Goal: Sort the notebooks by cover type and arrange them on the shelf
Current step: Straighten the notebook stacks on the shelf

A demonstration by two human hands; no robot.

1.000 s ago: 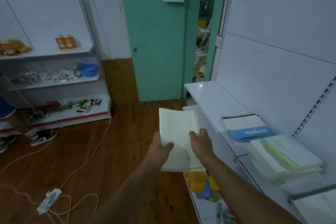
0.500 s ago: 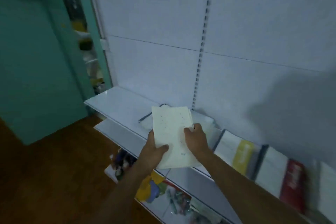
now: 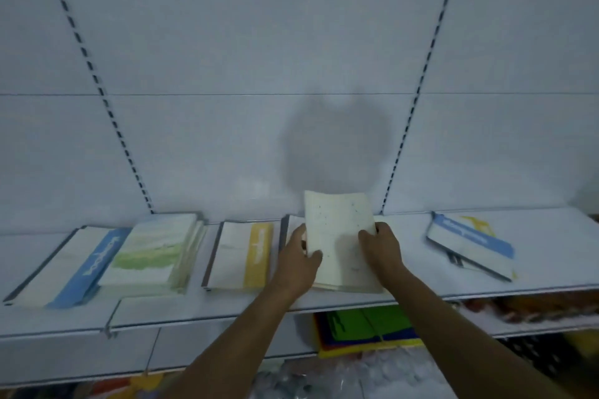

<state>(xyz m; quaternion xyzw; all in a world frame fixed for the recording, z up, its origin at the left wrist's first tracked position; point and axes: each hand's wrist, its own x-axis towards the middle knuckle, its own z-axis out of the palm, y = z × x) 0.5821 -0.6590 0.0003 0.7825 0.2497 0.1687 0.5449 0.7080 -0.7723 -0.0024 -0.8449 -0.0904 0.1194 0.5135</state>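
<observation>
I hold a cream speckled notebook stack [image 3: 338, 236] over the white shelf [image 3: 534, 282], its far end tilted up. My left hand [image 3: 299, 264] grips its left edge and my right hand [image 3: 381, 251] grips its right edge. On the shelf lie a blue-banded notebook pile [image 3: 69, 266] at far left, a green-washed pile [image 3: 152, 253] overlapping it, a yellow-banded pile [image 3: 241, 254], and another blue-banded pile [image 3: 470, 244] at right. A notebook behind the held stack is mostly hidden.
A white slotted back panel [image 3: 291, 74] rises behind the shelf. Bare shelf surface shows between my right hand and the right blue-banded pile. Below, a lower shelf [image 3: 363, 330] holds green, blue and yellow items and plastic-wrapped goods.
The view swung from the room and door round to face the shelf head-on. Both hands carried the cream stack forward, over the shelf beside the yellow-banded pile.
</observation>
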